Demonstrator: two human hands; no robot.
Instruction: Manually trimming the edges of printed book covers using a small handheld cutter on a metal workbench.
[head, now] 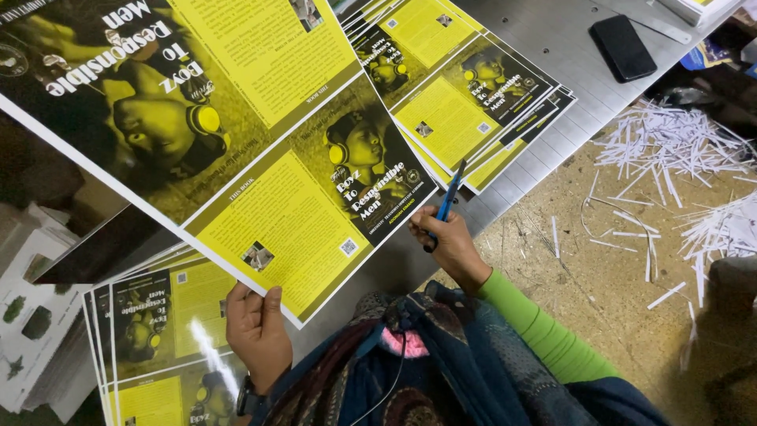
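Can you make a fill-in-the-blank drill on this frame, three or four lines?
1. The right hand holds a pair of blue-handled ____.
2. The left hand grips the near edge of a large yellow and ____ printed sheet.
3. A dark phone lies on the ____ table.
4. White paper ____ litter the floor on the right.

Missing words: scissors; black; metal; strips
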